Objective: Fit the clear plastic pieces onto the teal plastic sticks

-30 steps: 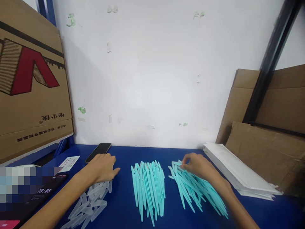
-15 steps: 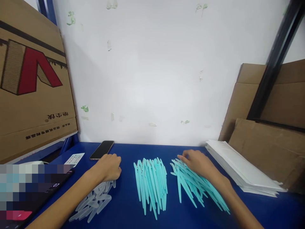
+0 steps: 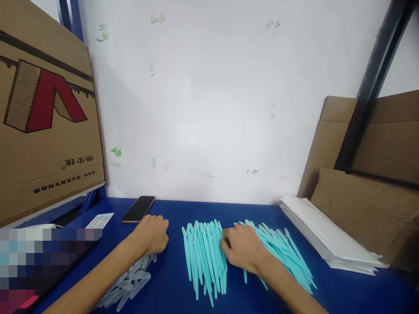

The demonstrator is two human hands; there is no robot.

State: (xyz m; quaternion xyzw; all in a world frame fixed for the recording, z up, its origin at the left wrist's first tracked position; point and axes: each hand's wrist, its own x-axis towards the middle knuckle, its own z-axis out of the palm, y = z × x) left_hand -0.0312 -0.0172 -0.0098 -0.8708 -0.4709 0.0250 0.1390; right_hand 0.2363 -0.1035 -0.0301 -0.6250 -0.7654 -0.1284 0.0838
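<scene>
Three piles lie on the blue table (image 3: 176, 296). My left hand (image 3: 152, 234) is curled shut over the far end of a heap of clear plastic caps (image 3: 129, 281); what its fingers hold is hidden. A middle bundle of turquoise plastic sticks (image 3: 204, 253) lies pointing toward me. My right hand (image 3: 242, 248) rests palm down between that bundle and a second, fanned pile of turquoise sticks (image 3: 284, 255), its fingers curled against the middle bundle's right edge.
A black phone (image 3: 138, 208) and a small white card (image 3: 99, 220) lie at the back left. Cardboard boxes (image 3: 46, 117) stand left, more cardboard (image 3: 369, 205) right. A stack of white bags (image 3: 324, 237) lies at the right. A blurred screen (image 3: 39, 261) sits front left.
My right hand has moved left from the top of the right-hand stick pile to the edge of the middle bundle. My left hand has curled tighter over the clear caps.
</scene>
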